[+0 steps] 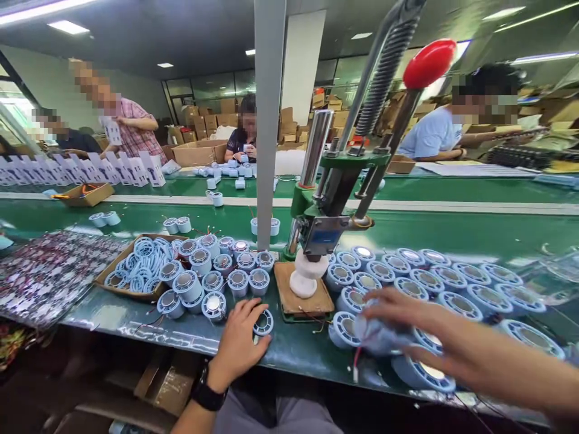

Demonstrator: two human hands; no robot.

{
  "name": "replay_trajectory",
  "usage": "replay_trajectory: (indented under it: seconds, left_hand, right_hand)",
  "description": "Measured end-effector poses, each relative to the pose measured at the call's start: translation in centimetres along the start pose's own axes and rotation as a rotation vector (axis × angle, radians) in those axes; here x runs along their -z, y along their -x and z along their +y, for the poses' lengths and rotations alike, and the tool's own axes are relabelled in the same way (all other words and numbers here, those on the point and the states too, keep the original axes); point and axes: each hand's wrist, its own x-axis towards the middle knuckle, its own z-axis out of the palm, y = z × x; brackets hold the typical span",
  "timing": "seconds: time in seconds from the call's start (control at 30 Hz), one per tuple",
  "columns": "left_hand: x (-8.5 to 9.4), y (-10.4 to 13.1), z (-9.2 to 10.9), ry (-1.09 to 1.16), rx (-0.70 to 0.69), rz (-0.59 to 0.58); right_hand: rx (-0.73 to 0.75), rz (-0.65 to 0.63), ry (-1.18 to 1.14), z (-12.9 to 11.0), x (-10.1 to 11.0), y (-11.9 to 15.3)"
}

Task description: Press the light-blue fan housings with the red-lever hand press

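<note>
On the table [136, 325] a press [325, 229] stands on a board [301, 301] at centre, with a tray of rings [136, 265] and clustered housings [217, 277] to its left, more housings in rows [452, 289] to its right, and the conveyor belt [452, 235] behind.

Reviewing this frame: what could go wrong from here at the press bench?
The right hand reaches, blurred, over crowded blue round housings; it could knock neighbours or snag the thin red wire. The left hand covers a blue ring part close to the bench edge, where it might slide off.
</note>
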Motion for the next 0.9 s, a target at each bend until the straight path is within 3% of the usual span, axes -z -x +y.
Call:
replay_trajectory:
  seconds: [0.07,0.17,0.27,0.33,0.5,0.67,0.9]
  left_hand:
    - [0.2,0.1,0.0,0.008,-0.011,-0.044]
    - [-0.1,0.2,-0.3,0.008,-0.031,-0.02]
    - [-0.5,0.2,-0.8,0.017,-0.045,0.059]
    - [-0.6,0.1,-1.0,0.065,-0.04,0.11]
    - [0.4,0.2,0.4,0.19,0.004,0.223]
    - [0.2,0.9,3.6,0.106,-0.084,0.135]
    - [-1.7,1.3,4.3,0.133,0.042,0.221]
  right_hand:
    - [0.016,-0.047,-0.056,-2.4,-1.7,3.6]
    - [0.076,-0.161,-0.138,-5.3,-3.9,5.8]
    - [0.201,-0.402,-0.246,-6.3,-5.3,6.7]
    - [0.203,-0.483,-0.292,-6.2,-6.1,7.6]
    - [0.021,-0.198,-0.319,-6.1,-10.0,10.4]
    - [-0.037,-0.072,-0.371,-7.1,-13.8,11.2]
    - [-0.068,0.013,-0.379,-7.1,-14.8,11.6]
